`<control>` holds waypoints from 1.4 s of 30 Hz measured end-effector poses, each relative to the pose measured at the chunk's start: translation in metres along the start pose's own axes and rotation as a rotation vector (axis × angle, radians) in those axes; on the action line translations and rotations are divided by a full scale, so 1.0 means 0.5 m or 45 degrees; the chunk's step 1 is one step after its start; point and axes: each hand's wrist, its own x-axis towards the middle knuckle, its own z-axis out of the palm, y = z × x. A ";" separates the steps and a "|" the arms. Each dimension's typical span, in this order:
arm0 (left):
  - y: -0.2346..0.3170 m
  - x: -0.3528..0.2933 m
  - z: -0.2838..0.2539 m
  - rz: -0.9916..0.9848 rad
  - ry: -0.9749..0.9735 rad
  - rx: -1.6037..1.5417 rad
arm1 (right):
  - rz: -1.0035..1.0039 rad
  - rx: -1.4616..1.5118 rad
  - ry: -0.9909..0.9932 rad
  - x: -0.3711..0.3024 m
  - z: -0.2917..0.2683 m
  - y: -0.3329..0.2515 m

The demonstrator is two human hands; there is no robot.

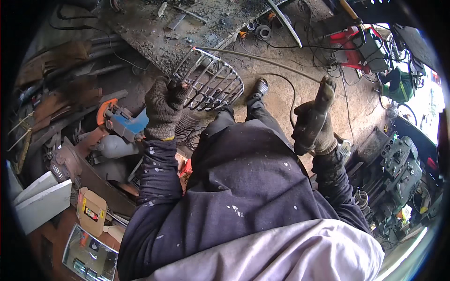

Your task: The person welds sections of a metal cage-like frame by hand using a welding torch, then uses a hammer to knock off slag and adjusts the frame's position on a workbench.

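In a knitted work glove, my left hand (165, 100) is closed on the near left rim of a wire basket (220, 91) made of welded metal bars, held tilted in front of me. My right hand (315, 129), also gloved, grips a welding electrode holder (323, 99). From its jaws a long thin welding rod (262, 59) runs left. The rod's reddish tip meets or overlaps the basket's far upper rim; whether they touch I cannot tell.
A dirty metal worktable (140, 28) with debris lies beyond the basket. Scrap metal and a blue-orange tool (126, 122) crowd the left, near an open cardboard box (91, 210). At right are a red plastic stool (346, 49) and a greenish machine (402, 161). Cables (295, 93) cross the floor.
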 end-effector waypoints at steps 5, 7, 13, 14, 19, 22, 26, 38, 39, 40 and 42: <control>0.005 0.005 -0.012 0.101 -0.067 0.363 | 0.145 0.204 -0.067 0.007 -0.008 -0.034; -0.007 0.006 -0.015 0.100 -0.077 0.389 | 0.163 0.207 -0.030 0.006 -0.005 -0.044; 0.016 0.007 -0.010 0.095 -0.078 0.404 | -0.604 -0.623 0.099 0.004 0.007 -0.001; 0.015 0.006 -0.009 0.106 -0.060 0.372 | -0.649 -0.643 0.148 0.001 0.008 0.013; 0.013 0.006 -0.009 0.128 -0.073 0.416 | -0.524 -0.523 0.043 0.002 0.004 -0.033; 0.010 0.008 -0.010 0.163 -0.064 0.394 | 0.108 -0.076 -0.085 0.004 -0.025 -0.056; -0.001 0.009 -0.022 0.135 -0.110 0.526 | 0.265 0.413 -0.134 0.023 -0.034 -0.085; 0.023 0.012 -0.016 0.152 -0.058 0.628 | -1.227 -1.327 -0.073 0.015 -0.017 -0.070; 0.022 0.012 -0.014 0.169 -0.035 0.536 | -0.981 -1.077 0.033 0.005 -0.007 -0.090; 0.019 0.011 -0.013 0.186 -0.012 0.444 | -0.735 -0.824 0.133 -0.006 0.001 -0.102; 0.002 0.010 -0.013 0.217 0.051 0.415 | -0.649 -0.786 0.077 -0.006 -0.001 -0.100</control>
